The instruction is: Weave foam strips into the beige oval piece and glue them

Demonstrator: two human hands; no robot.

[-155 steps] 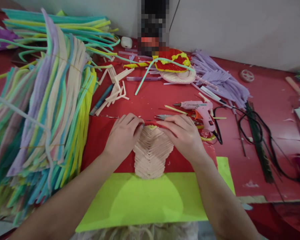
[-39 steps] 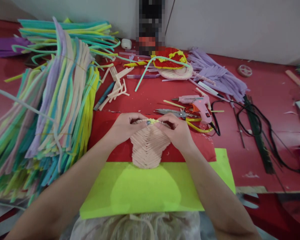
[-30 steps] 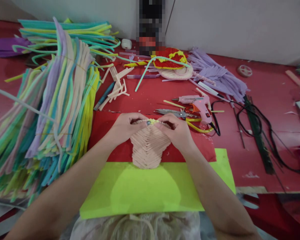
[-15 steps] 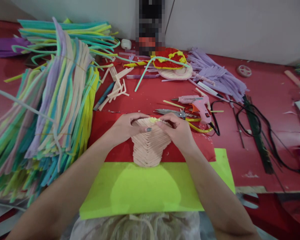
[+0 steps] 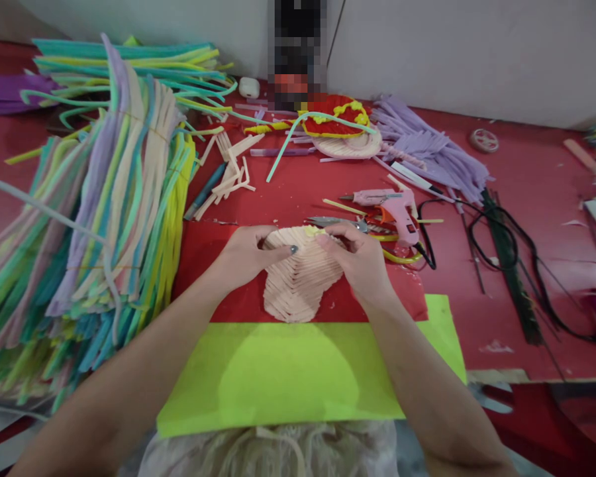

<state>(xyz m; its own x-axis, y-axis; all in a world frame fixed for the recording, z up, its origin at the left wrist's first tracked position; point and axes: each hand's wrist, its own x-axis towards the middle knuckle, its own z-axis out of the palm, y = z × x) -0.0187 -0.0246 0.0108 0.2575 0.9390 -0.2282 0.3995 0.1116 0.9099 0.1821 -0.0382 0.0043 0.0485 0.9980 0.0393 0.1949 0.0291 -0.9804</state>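
Note:
Between my hands is a cream-coloured panel (image 5: 298, 285) of pipe cleaners laid in a herringbone pattern, wide at the top and narrower toward me. My left hand (image 5: 251, 258) grips its upper left side, thumb lying across the front. At the upper right edge my right hand (image 5: 357, 258) pinches the panel, its fingertips beside a small yellow piece (image 5: 312, 231) at the top edge. Behind the panel lie scissors (image 5: 338, 223), partly hidden by my right hand, and a pink glue gun (image 5: 390, 205).
Bundles of coloured pipe cleaners (image 5: 124, 172) fill the left side. A lime-green sheet (image 5: 288, 377) lies at the front edge. Purple pipe cleaners (image 5: 427, 146), a red and yellow piece (image 5: 335, 116) and a white case (image 5: 249, 87) are at the back. A black cord (image 5: 541, 278) runs along the right.
The panel has tilted, its lower end rising slightly away from me. The yellow piece has shifted a little to the right along with the top edge. Both hands keep their hold.

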